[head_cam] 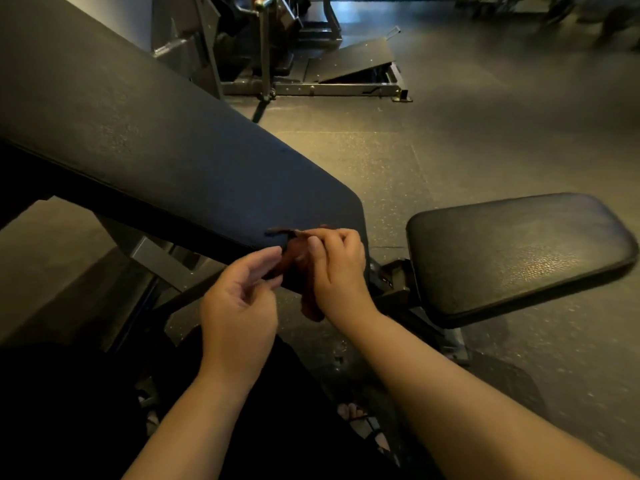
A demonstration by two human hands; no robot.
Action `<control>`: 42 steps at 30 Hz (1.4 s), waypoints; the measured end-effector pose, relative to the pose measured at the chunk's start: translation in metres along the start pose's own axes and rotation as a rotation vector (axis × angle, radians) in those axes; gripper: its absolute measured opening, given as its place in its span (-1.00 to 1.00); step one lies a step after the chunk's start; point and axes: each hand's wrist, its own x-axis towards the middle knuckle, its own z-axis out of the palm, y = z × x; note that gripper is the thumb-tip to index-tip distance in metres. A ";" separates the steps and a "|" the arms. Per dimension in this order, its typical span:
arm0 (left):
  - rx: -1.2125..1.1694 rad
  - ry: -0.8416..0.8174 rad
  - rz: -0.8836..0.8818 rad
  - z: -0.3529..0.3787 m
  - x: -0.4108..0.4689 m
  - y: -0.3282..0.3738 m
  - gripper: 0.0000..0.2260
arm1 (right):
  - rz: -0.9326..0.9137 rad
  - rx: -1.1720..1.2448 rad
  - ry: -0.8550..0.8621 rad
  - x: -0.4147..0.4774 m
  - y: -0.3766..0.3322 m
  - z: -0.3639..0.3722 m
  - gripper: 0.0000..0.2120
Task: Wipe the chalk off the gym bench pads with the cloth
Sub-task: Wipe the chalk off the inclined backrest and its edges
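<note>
"Where the right grip (341,271) curls up, what is inside it?"

"The cloth (311,306). It is dark red-brown. The fingers fold over it and hold it, with the thumb on top."

"Where is the cloth?"

"It is on the low end of the back pad (156,150), right at the edge. A thin bit lies flat on the pad. The rest hangs down below the grip."

"And the left grip (239,306)?"

"It is just beside the cloth, on the left. Its fingers bend a little, and the finger and thumb are a bit apart. The tips are at the cloth's side. I cannot tell if they pinch it or only come close."

"How does the back pad sit?"

"It is tilted. It goes up to the top left. It is dark and bumpy."

"Is there one more pad?"

"Yes, the seat pad (519,258). It is on the right, with a gap between the two pads."

"What is under them?"

"A metal frame (156,258), then the floor (485,116), dark with tiny specks."

"Anything else?"

"A gray machine (356,58) stands far back on the floor. Down low, toes (349,410) in a sandal peek out by dark clothes."
</note>
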 end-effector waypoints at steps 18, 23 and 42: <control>0.672 0.053 0.268 -0.022 0.028 0.009 -0.59 | 0.398 -0.033 0.050 0.010 0.029 -0.015 -0.64; 0.866 0.088 0.323 -0.030 0.037 0.023 -0.61 | -0.095 -0.050 -0.048 -0.003 -0.043 0.016 -0.60; 1.075 0.297 0.359 -0.141 0.133 0.039 -0.58 | -0.329 0.153 -0.229 0.124 -0.156 0.074 -0.65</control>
